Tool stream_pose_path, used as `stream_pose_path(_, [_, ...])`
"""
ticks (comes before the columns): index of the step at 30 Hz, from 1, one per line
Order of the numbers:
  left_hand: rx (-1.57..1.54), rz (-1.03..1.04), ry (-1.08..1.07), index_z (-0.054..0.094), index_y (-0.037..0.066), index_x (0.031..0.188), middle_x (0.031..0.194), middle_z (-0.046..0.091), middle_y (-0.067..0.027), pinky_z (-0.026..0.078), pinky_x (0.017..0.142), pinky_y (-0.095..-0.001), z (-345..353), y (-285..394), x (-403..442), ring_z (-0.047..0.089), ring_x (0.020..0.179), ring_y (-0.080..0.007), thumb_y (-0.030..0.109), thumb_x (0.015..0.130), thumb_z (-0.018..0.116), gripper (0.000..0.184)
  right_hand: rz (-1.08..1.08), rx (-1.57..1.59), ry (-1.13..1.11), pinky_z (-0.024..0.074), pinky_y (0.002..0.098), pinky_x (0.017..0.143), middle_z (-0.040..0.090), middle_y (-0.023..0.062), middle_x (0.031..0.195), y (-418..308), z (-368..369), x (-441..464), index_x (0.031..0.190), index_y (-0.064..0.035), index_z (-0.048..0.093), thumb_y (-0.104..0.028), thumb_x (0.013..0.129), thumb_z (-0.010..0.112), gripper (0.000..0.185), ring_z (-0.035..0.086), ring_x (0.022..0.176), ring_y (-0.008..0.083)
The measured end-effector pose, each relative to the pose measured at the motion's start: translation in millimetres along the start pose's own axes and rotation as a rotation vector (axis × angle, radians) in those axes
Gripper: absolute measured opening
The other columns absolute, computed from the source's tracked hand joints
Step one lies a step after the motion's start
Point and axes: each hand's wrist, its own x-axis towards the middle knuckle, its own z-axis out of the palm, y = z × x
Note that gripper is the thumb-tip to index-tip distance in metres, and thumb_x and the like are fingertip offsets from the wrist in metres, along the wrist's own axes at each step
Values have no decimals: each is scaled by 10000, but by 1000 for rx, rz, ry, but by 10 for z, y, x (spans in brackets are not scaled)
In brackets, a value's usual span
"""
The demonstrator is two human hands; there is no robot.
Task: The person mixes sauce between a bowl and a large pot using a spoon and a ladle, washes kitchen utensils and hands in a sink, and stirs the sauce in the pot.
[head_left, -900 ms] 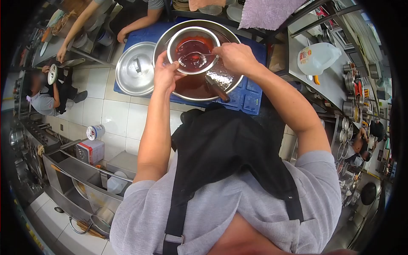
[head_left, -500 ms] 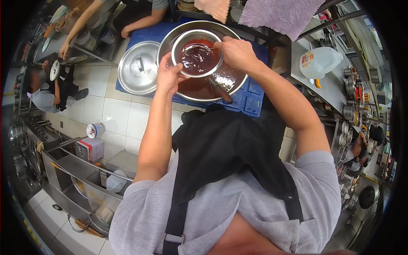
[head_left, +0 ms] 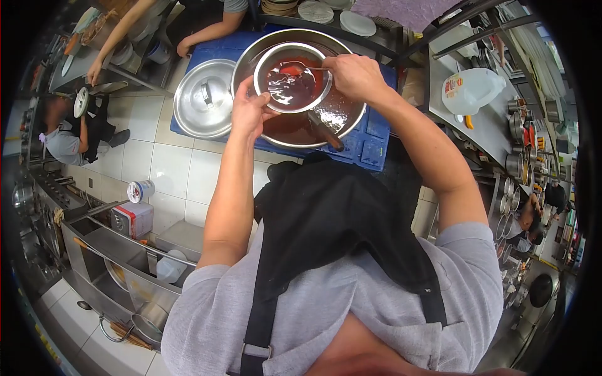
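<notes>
The left hand (head_left: 251,108) grips a bowl (head_left: 292,45) of red liquid (head_left: 283,89), the right hand (head_left: 356,76) a spoon (head_left: 318,68) in it; below both, a pot (head_left: 248,56) holds similar liquid. Farther right, a jug's (head_left: 480,89) label (head_left: 453,84) is unreadable.

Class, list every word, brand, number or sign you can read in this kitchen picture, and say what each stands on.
No text can be read with certainty.
Plastic jug: label too small and blurred to read.
White tub: print too small to read.
Red-and-white box: markings too blurred to read.
</notes>
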Motion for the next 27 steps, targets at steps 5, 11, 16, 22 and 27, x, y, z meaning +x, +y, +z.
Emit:
stream_pose_path(5, [6,12,-19,376,98,1410,998,660,-143,616,594,-341,14,1,17,692,697,-212,-50,913,505,534,61,18,-45,532,471,769,710,177,940,-10,-69,-13,1089,-147,703,-142,819,533,318,681,902,367])
stream_pose_path(11, [11,12,-8,366,96,1420,1023,657,-165,621,611,-349,68,-12,22,693,703,-219,-56,907,508,554,21,17,-53,536,468,773,714,168,950,55,23,-41,1111,-167,710,-131,809,547,345,688,907,348])
stream_pose_path(16, [3,7,-5,364,93,1421,1016,655,-165,622,616,-364,62,-27,-2,692,705,-227,-56,904,509,557,13,-52,-100,546,455,764,717,152,955,63,-2,-79,1126,-185,707,-119,803,563,360,693,909,332])
stream_pose_path(22, [7,7,6,351,89,1426,1016,653,-166,622,605,-372,15,-105,29,692,705,-234,-59,896,520,575,-5,-143,-126,553,439,751,718,144,945,102,-18,-105,1084,-170,708,-112,800,568,322,695,910,326])
stream_pose_path(27, [-8,19,15,341,69,1411,982,636,-145,618,589,-351,28,-104,35,687,695,-225,-85,882,520,579,-47,-152,-153,550,439,761,717,143,939,114,-38,-143,1073,-160,710,-99,790,579,318,694,914,325])
